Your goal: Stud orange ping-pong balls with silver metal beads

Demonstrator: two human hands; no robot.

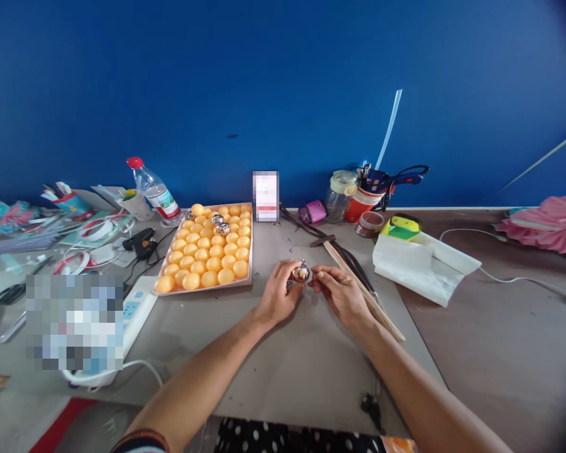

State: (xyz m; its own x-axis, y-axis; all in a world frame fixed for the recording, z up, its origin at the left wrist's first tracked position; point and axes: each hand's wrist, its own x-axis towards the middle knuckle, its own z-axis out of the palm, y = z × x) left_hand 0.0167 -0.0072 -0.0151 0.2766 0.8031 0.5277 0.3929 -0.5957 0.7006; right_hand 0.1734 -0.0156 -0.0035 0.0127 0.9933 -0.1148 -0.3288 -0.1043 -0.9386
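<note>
- The left hand (280, 289) is gripping a foil-covered ball (301, 272), its fingers curving over the far side and its thumb pressing from the near side.
- The ball is sitting between the two hands, just above the grey tabletop (273, 384) and to the right of the tray (251, 251); its silver skin is looking crinkled and mirror-bright, with a yellowish patch showing through.
- That patch is facing up toward the camera; being round, the ball is showing no clear long axis.
- The right hand (339, 290) is holding its thumb and forefinger close together just beside the ball's right side, the other fingers bending loosely; whether anything is sitting between the fingertips, I cannot tell.
- Both bare forearms are slanting inward from the lower corners, bringing the hands near each other.
- Smooth, matt orange balls (209, 279) are filling the shallow, pale-walled tray in rows, and a few crinkled silver balls (222, 228) are resting on top, toward the far side.
- Thin, straight wooden sticks (380, 308) are lying beside the right hand, running diagonally from far left to near right.
- A creased white sheet (405, 264) is spreading out farther right.
</note>
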